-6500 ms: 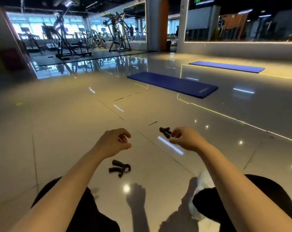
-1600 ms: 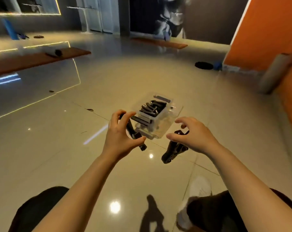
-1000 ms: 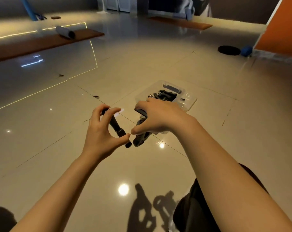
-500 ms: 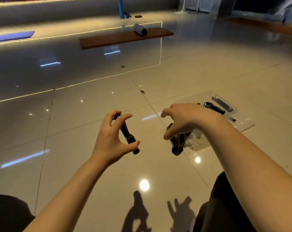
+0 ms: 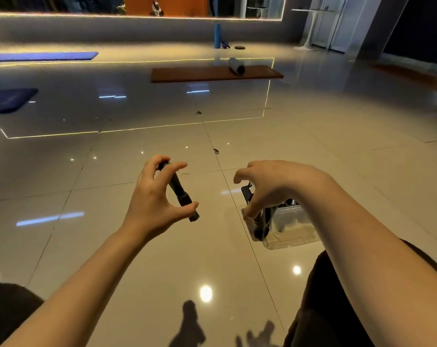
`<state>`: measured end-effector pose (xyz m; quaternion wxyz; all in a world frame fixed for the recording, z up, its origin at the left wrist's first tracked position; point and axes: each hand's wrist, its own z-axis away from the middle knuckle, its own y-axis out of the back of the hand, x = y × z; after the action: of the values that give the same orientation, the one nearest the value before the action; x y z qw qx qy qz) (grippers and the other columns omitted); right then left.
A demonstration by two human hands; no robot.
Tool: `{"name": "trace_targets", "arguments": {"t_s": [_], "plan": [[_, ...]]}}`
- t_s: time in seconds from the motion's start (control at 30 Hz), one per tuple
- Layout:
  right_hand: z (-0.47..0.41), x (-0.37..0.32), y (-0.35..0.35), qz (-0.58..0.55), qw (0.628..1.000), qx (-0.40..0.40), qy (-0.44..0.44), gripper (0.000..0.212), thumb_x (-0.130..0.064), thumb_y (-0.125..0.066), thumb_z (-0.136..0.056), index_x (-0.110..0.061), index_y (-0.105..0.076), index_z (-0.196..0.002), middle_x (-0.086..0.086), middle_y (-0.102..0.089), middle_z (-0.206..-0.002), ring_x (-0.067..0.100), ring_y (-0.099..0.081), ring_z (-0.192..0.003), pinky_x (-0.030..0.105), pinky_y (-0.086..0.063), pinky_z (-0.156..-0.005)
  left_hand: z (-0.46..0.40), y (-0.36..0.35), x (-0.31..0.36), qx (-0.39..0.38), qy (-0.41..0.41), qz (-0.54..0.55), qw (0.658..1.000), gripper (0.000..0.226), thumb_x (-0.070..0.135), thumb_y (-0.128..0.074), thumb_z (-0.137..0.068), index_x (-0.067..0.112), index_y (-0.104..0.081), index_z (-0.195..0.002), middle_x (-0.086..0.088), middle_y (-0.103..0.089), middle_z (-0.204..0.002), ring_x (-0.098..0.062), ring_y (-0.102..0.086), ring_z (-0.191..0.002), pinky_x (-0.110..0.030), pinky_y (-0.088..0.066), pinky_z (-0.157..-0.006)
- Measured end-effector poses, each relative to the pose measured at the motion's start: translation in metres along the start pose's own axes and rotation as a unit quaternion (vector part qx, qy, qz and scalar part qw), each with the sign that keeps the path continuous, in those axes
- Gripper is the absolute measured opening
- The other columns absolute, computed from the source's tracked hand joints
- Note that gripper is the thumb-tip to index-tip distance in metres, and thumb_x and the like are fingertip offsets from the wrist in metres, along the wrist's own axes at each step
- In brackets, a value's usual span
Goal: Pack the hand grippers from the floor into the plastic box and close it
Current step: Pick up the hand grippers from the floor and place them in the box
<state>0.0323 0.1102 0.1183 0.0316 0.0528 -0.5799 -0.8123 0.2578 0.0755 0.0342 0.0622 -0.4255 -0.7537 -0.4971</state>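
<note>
My left hand [image 5: 154, 196] pinches a black hand gripper [image 5: 179, 190] between thumb and fingers, held above the floor at centre. My right hand [image 5: 265, 189] grips a second black hand gripper [image 5: 261, 222] and holds it at the left end of the clear plastic box [image 5: 291, 230], which sits on the floor to the right. My right forearm hides most of the box. Dark shapes of other grippers show inside it just past my wrist. The box's lid is not in sight.
Glossy beige tiled floor all around. A brown mat [image 5: 216, 73] with a grey roller [image 5: 236, 65] lies farther off. Blue mats [image 5: 10, 98] lie at the far left. My dark-trousered knees [image 5: 322, 296] frame the bottom corners.
The view has swung left, so the box now lies low on the right under my forearm. My right hand has carried its gripper to the box's end. My left hand still holds its gripper.
</note>
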Motion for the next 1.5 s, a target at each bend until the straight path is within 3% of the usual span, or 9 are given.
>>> {"name": "trace_targets", "arguments": {"t_s": [0.2, 0.4, 0.5, 0.6, 0.7, 0.87, 1.1, 1.3, 1.5], "plan": [[0.024, 0.007, -0.005, -0.022, 0.998, 0.033, 0.038, 0.081, -0.049, -0.076, -0.068, -0.037, -0.036, -0.137, -0.009, -0.042, -0.127, 0.017, -0.048, -0.107, 0.028, -0.041, -0.075, -0.005, 0.007, 0.021, -0.032, -0.038, -0.028, 0.998, 0.074, 0.032, -0.086, -0.058, 0.021, -0.054, -0.124, -0.008, -0.039, -0.13, -0.026, -0.044, -0.117, -0.034, -0.044, -0.092], [0.012, 0.017, -0.027, -0.072, 0.992, 0.062, 0.084, 0.083, -0.047, -0.076, -0.068, -0.036, -0.033, -0.138, -0.01, -0.038, -0.132, 0.014, -0.045, -0.114, 0.031, -0.045, -0.091, -0.002, -0.01, 0.024, -0.076, -0.023, -0.004, 0.997, 0.077, 0.062, -0.066, -0.055, 0.028, -0.052, -0.123, -0.001, -0.037, -0.13, -0.021, -0.041, -0.118, -0.029, -0.04, -0.092], [0.008, 0.05, -0.05, -0.111, 0.99, 0.068, 0.047, 0.087, -0.052, -0.074, -0.068, -0.04, -0.027, -0.141, -0.01, -0.036, -0.135, 0.013, -0.042, -0.117, 0.031, -0.043, -0.095, -0.011, -0.031, 0.016, -0.095, 0.013, 0.006, 0.995, 0.074, 0.054, -0.076, -0.056, 0.029, -0.053, -0.121, 0.004, -0.035, -0.126, -0.021, -0.044, -0.116, -0.034, -0.044, -0.096], [0.0, 0.089, -0.083, -0.121, 0.992, 0.014, 0.005, 0.093, -0.05, -0.075, -0.068, -0.04, -0.022, -0.144, -0.008, -0.028, -0.141, 0.013, -0.041, -0.12, 0.028, -0.044, -0.094, -0.021, -0.06, 0.012, -0.136, 0.041, -0.002, 0.99, 0.074, 0.044, -0.084, -0.057, 0.029, -0.053, -0.122, 0.006, -0.034, -0.123, -0.022, -0.044, -0.115, -0.036, -0.045, -0.096], [-0.022, 0.115, -0.098, -0.02, 0.997, -0.07, 0.009, 0.096, -0.042, -0.079, -0.067, -0.037, -0.021, -0.143, -0.004, -0.014, -0.147, 0.022, -0.04, -0.122, 0.033, -0.049, -0.091, -0.039, -0.092, 0.017, -0.16, 0.037, -0.025, 0.986, 0.078, 0.055, -0.075, -0.055, 0.031, -0.051, -0.124, 0.007, -0.033, -0.126, -0.019, -0.04, -0.118, -0.026, -0.038, -0.09], [-0.05, 0.151, -0.091, 0.001, 0.998, -0.063, 0.017, 0.092, -0.043, -0.075, -0.07, -0.035, -0.021, -0.143, -0.004, -0.018, -0.143, 0.026, -0.037, -0.122, 0.036, -0.049, -0.088, -0.088, -0.131, 0.041, -0.14, 0.023, -0.014, 0.99, 0.073, 0.044, -0.079, -0.061, 0.032, -0.049, -0.126, 0.006, -0.033, -0.129, -0.013, -0.036, -0.119, -0.022, -0.034, -0.089], [-0.05, 0.207, -0.099, -0.06, 0.993, -0.104, 0.008, 0.098, -0.047, -0.077, -0.069, -0.035, -0.017, -0.146, -0.004, -0.014, -0.146, 0.024, -0.041, -0.123, 0.031, -0.047, -0.088, -0.116, -0.183, 0.071, -0.133, 0.005, -0.049, 0.99, 0.074, 0.037, -0.081, -0.063, 0.028, -0.048, -0.128, -0.002, -0.032, -0.137, -0.022, -0.038, -0.121, -0.024, -0.035, -0.089], [-0.054, 0.243, -0.094, 0.015, 0.99, -0.121, 0.068, 0.092, -0.041, -0.078, -0.069, -0.031, -0.024, -0.143, 0.001, -0.026, -0.136, 0.023, -0.046, -0.111, 0.032, -0.049, -0.08, -0.115, -0.216, 0.098, -0.15, 0.028, -0.051, 0.987, 0.076, 0.04, -0.082, -0.06, 0.029, -0.049, -0.128, 0.0, -0.034, -0.134, -0.02, -0.041, -0.117, -0.024, -0.037, -0.087], [-0.068, 0.299, -0.09, 0.035, 0.979, -0.164, 0.115, 0.09, -0.053, -0.074, -0.07, -0.028, -0.028, -0.142, -0.002, -0.035, -0.137, 0.021, -0.043, -0.121, 0.036, -0.045, -0.095, -0.105, -0.243, 0.12, -0.165, 0.056, -0.058, 0.983, 0.075, 0.058, -0.071, -0.058, 0.03, -0.051, -0.125, 0.002, -0.033, -0.133, -0.008, -0.036, -0.113, -0.019, -0.036, -0.089]]}}
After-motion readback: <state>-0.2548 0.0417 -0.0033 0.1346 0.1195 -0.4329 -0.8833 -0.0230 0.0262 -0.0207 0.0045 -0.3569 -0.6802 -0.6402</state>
